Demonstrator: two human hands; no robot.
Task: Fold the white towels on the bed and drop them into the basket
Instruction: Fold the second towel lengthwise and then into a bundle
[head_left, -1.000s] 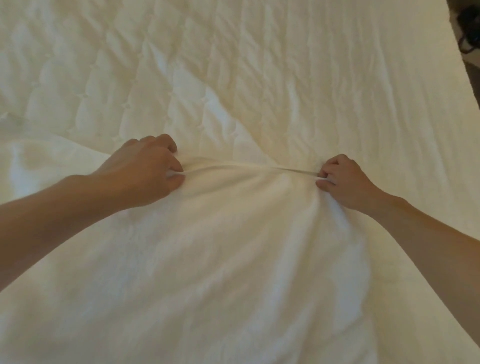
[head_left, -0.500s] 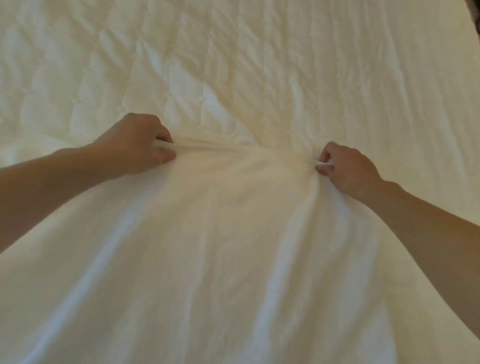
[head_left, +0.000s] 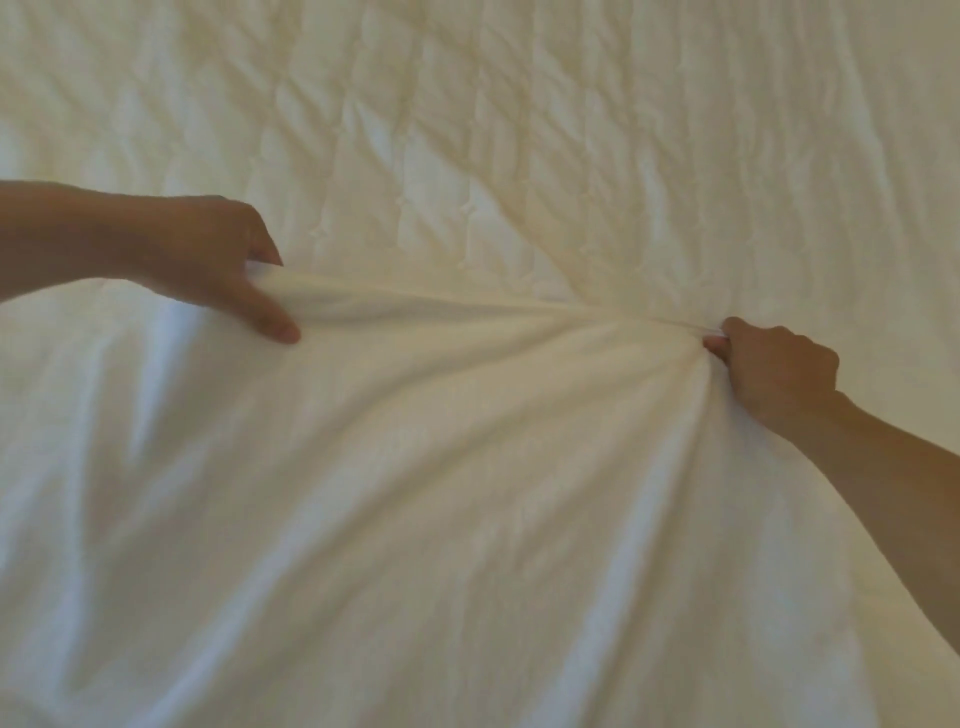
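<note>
— Where was the towel (head_left: 415, 493)?
— Spread on the bed (head_left: 519, 130) before us, far edge taut between our hands: left hand (head_left: 208, 265) pinching it, right hand (head_left: 774, 369) curled tight round it.
— The step?
— Straightening it, we judged; next we needed to carry that edge over for a fold.
— Beyond?
— Quilted bed; no basket in sight.
</note>
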